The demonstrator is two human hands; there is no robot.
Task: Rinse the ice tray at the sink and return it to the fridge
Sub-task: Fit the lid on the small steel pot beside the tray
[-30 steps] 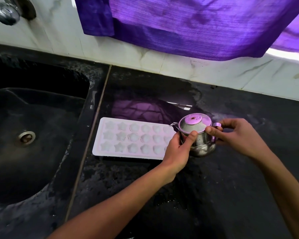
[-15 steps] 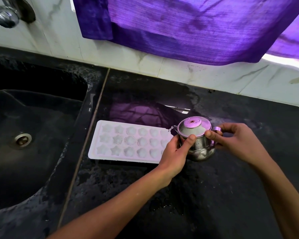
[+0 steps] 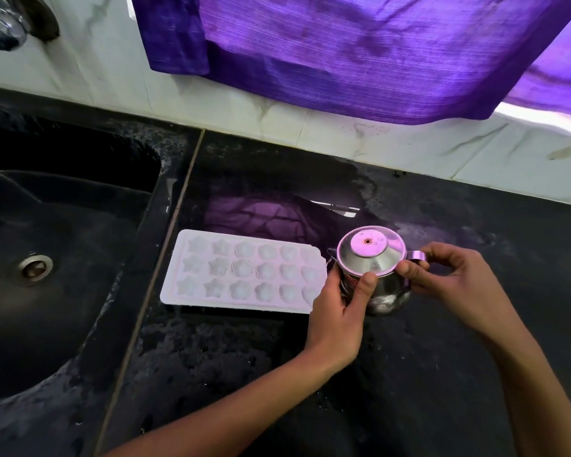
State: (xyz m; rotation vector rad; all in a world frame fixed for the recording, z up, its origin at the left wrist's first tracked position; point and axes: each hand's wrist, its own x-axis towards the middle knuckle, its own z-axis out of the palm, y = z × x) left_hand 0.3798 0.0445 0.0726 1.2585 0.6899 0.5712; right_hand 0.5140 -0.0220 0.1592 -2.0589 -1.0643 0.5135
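Two bare hands are gripping a small lidded steel pot [image 3: 374, 275] that is standing on a black granite countertop [image 3: 409, 374]. The left hand [image 3: 342, 311] is curling round the pot's left side, thumb pressing at the lid rim; the right hand [image 3: 449, 285] is pinching the lid's right edge beside the handle, so both grips are clamped on the pot. Just left of the pot, a white ice tray [image 3: 244, 272] is lying flat on the counter, cavities facing up, its long axis running left to right, roughly parallel to the back wall; one short end is pointing toward the sink, the other is partly hidden behind the left hand. Star, flower and heart cavities are showing in three rows. A black sink [image 3: 63, 225] with a round metal drain [image 3: 35, 269] is sitting to the left, and a chrome tap [image 3: 4, 28] is projecting from the white marble-look wall [image 3: 343, 133]. A purple cloth [image 3: 360, 51] is hanging over the wall, its reflection showing on the wet counter.
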